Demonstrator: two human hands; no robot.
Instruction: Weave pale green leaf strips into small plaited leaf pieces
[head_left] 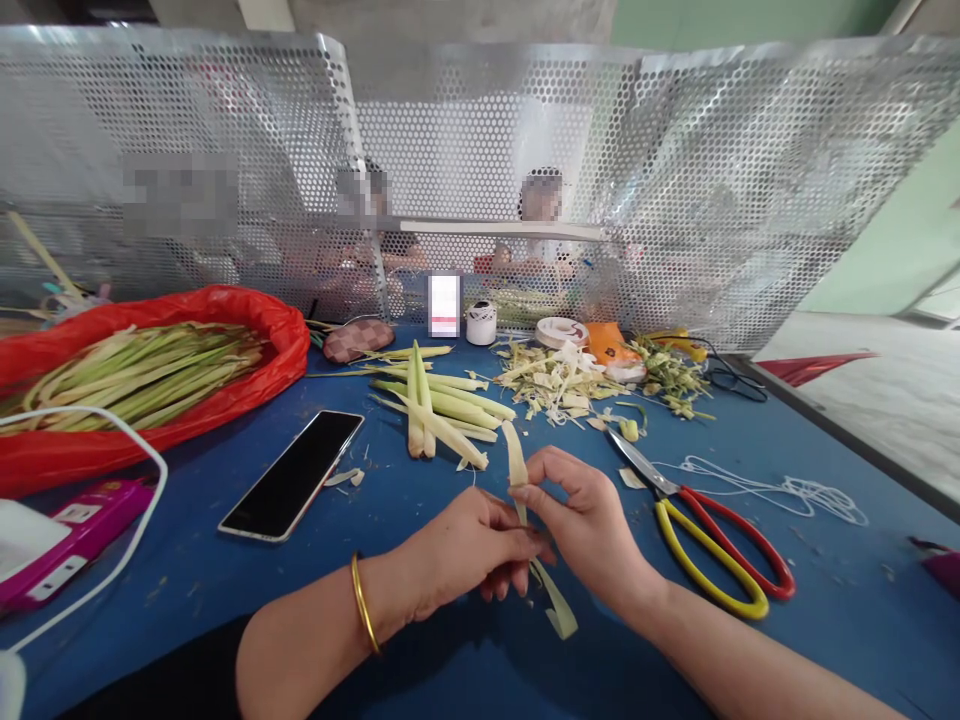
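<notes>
Both hands meet over the front middle of the blue table, gripping one pale green leaf strip (515,452). My left hand (480,540), with a gold bangle on its wrist, is closed around the strip's middle. Higher up, my right hand (574,495) pinches the same strip between thumb and fingers. The strip's lower end curls out below the hands. Just beyond lies a small pile of pale green leaf pieces (457,402). Scissors (682,490) with one red and one yellow handle rest to the right, blades partly apart.
On the left are a red plastic bag (285,325) of long leaves, a black phone (296,480) and a purple power strip (82,545) with a white cable. White string (787,490) and leaf scraps (555,378) lie right. A perforated metal screen (480,130) stands behind; people sit beyond it.
</notes>
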